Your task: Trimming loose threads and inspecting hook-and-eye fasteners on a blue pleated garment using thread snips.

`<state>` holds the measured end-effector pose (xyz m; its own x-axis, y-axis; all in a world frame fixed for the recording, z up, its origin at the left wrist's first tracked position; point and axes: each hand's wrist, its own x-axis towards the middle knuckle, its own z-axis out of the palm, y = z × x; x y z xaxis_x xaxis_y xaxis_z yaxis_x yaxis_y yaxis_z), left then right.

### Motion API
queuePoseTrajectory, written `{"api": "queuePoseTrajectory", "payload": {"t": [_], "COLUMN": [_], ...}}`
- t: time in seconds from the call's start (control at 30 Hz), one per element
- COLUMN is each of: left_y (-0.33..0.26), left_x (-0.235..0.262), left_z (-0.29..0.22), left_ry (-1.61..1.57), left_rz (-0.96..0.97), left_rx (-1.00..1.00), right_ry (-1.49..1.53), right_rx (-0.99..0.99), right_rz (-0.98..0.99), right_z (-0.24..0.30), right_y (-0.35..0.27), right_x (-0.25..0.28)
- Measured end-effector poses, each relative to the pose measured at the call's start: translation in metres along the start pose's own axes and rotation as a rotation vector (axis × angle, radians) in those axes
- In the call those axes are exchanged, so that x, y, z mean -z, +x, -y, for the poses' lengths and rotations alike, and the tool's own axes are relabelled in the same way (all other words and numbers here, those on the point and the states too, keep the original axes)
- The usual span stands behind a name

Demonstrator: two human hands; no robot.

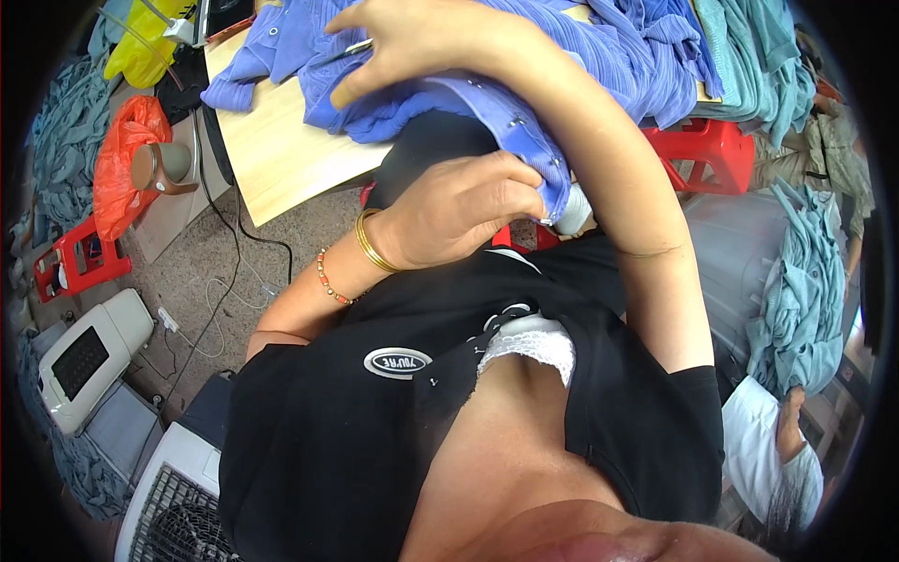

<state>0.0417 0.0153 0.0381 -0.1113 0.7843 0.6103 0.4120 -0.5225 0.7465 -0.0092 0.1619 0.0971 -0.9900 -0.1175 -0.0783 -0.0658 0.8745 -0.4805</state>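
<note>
My left hand (459, 211), with gold and beaded bracelets on its wrist, is closed on the snap-button edge of a blue ribbed garment (524, 112), pinching it close to my chest. That garment lies bunched over the near edge of a light wooden table (281, 140). My right hand (412, 37) reaches across the top of the blue cloth and presses on it. A small metal tool (356, 47) is held between its fingers. My black shirt fills the lower part of the view.
Piles of teal garments (796, 300) hang at right and lie at the back right. Red plastic stools (712, 150) (80, 262), an orange bag (126, 159), a white appliance (89, 356), floor cables and a grille (178, 506) surround me. Another person (777, 450) is at lower right.
</note>
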Motion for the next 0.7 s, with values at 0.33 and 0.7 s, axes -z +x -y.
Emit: {"api": "queuePoseTrajectory", "payload": {"t": [0.33, 0.7], "left_y": [-0.021, -0.016], "left_x": [0.001, 0.089], "left_z": [0.001, -0.033], "left_ry": [-0.479, -0.483], "left_rz": [-0.067, -0.285], "left_rx": [0.37, 0.479], "right_ry": [-0.131, 1.649], "right_rx": [-0.033, 0.096], "right_rz": [0.205, -0.793], "right_z": [-0.016, -0.068], "right_y": [0.015, -0.103], "right_x": [-0.022, 0.049]}}
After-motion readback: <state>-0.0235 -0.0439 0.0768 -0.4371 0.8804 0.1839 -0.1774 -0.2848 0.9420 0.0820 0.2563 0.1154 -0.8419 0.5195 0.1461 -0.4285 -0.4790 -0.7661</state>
